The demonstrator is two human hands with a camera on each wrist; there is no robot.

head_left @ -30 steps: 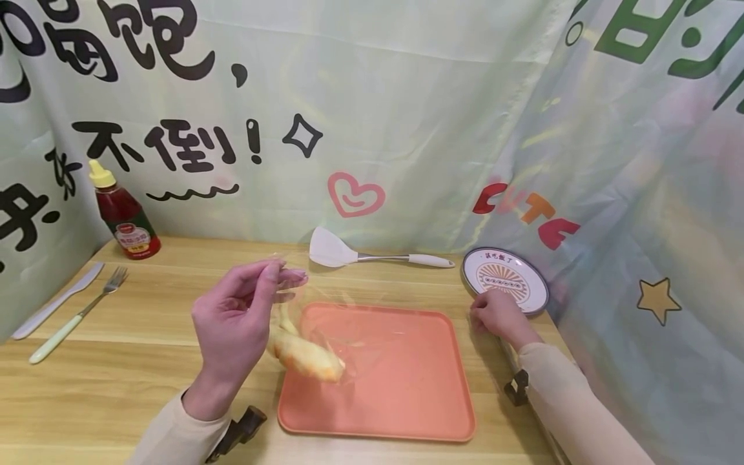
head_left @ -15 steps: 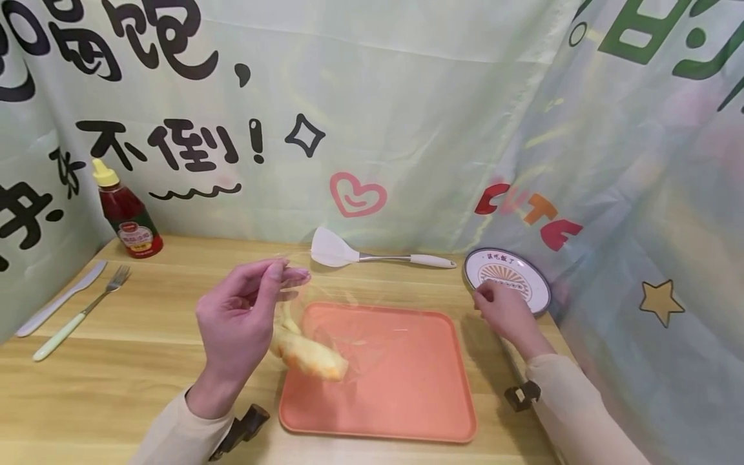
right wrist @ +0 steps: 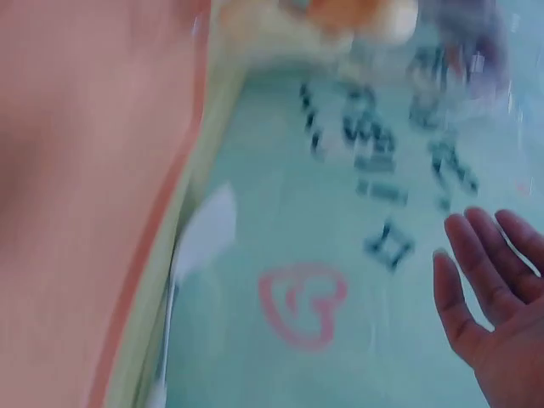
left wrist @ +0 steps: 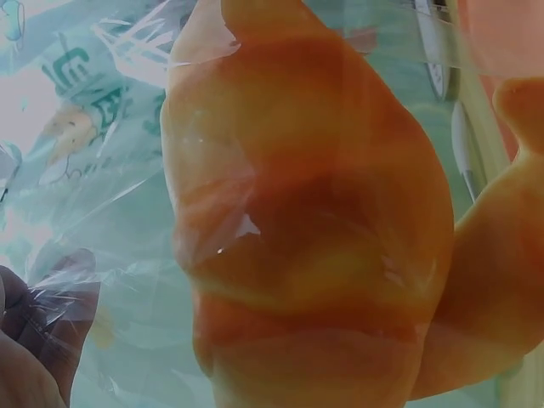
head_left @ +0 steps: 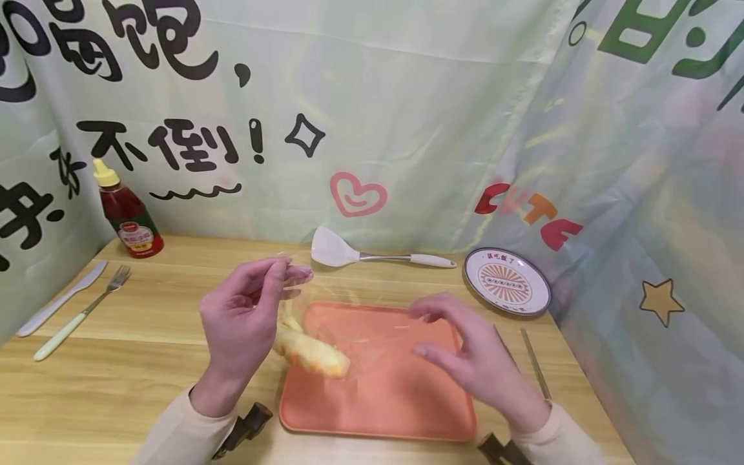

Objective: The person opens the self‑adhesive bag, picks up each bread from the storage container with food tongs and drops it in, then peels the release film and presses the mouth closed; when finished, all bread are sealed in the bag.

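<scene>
My left hand (head_left: 244,316) pinches the top of a clear plastic bag (left wrist: 136,204) between thumb and fingers. Inside the bag hang golden-brown bread rolls (head_left: 314,355); up close in the left wrist view, one bread roll (left wrist: 306,195) fills the middle and another bread roll (left wrist: 493,280) shows at its right. The bag overlaps the left part of an orange tray (head_left: 401,394) lying on the table. My right hand (head_left: 473,355) is over the tray's right side, holding nothing, its fingers spread and slightly bent toward the bag. The right wrist view is blurred.
A white spatula (head_left: 383,258) lies along the back, beside a round patterned plate (head_left: 506,284). Chopsticks (head_left: 536,365) are right of the tray. At the left are a fork (head_left: 84,313), a knife (head_left: 61,300) and a red sauce bottle (head_left: 130,219). Printed cloth (head_left: 407,116) surrounds the table.
My right hand has moved left from beside the plate to over the tray, opening its fingers and uncovering the chopsticks. The left hand and the bag of bread have stayed almost still.
</scene>
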